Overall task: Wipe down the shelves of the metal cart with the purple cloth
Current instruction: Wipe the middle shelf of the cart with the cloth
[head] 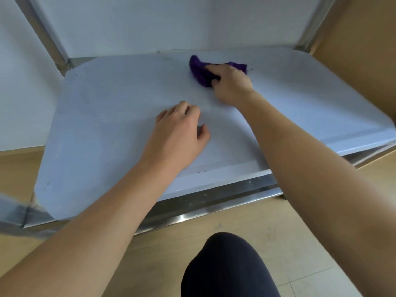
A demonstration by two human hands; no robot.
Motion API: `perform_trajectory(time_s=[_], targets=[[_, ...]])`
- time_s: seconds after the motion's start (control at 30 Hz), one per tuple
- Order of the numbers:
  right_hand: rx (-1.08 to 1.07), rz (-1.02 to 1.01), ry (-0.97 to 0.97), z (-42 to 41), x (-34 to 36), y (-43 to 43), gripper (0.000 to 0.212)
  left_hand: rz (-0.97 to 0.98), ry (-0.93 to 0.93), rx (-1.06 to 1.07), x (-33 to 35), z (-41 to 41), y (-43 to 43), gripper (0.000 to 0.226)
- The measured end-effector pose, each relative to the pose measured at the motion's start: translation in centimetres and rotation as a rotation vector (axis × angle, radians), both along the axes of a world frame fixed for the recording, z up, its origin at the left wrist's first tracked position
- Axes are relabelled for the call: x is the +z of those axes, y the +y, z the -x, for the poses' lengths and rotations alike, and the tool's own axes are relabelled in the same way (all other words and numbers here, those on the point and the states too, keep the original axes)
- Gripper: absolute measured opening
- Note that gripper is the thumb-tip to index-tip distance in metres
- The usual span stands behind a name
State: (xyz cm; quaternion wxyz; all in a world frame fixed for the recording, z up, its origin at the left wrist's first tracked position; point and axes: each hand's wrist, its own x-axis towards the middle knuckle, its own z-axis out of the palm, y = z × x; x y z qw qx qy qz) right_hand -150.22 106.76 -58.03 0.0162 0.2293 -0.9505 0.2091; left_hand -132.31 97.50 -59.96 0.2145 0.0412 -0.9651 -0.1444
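The metal cart's shelf (111,116) fills the middle of the head view, a pale flat sheet with a shiny steel front rim. A bunched purple cloth (198,70) lies on the shelf near its back edge, right of centre. My right hand (230,84) grips the cloth, fingers curled round it, and presses it on the shelf. My left hand (179,133) rests on the shelf's middle with its fingers bent loosely, holding nothing.
Steel corner posts rise at the back left (46,37) and back right (310,24) of the shelf. A white wall stands behind. A brown panel (360,56) is at the right. My dark-clothed knee (227,266) is above the wooden floor in front.
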Motion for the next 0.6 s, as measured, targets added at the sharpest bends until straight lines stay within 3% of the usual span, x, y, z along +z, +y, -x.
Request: perform_trajectory(time_s=[0.2,0.43,0.6], targets=[[0.162,0.059,0.127,-5.9,-0.8,3.6,0.047,-0.001,-0.004,-0.015,0.1,-0.1,0.0,0.025],[-0.06,0.05,0.121,-2.4,-0.1,10.5,0.046,-0.021,-0.002,-0.02,0.0,-0.1,-0.1,0.027],[-0.14,0.05,0.127,-2.9,-1.1,8.2,0.048,-0.02,-0.002,-0.021,0.0,0.0,0.0,0.028]])
